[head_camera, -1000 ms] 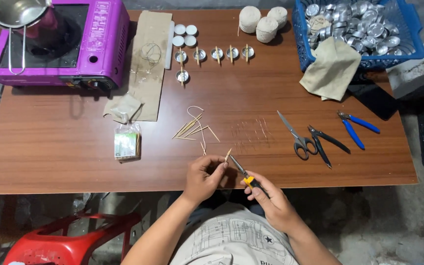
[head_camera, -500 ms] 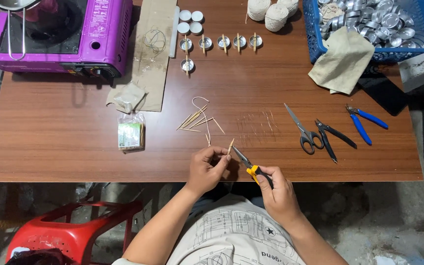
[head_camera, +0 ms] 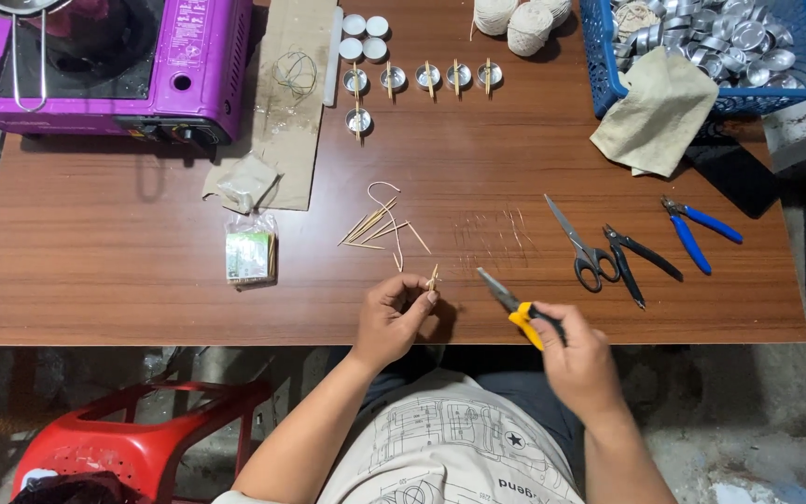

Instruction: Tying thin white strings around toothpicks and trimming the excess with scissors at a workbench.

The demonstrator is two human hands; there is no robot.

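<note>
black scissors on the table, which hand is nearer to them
Right. The right hand, holding yellow-handled pliers, sits just below and slightly left of the black scissors. The left hand is farther left, pinching small sticks.

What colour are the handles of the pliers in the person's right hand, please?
Yellow, with black; the head view shows the pliers in the right hand.

A single head-worn camera looks almost straight down from above the seated person, facing the far edge of the brown wood-grain table [head_camera: 142, 280]. It sits high enough to take in the whole tabletop from left to right edge, the near edge crossing mid-frame, with lap and floor below.
</note>
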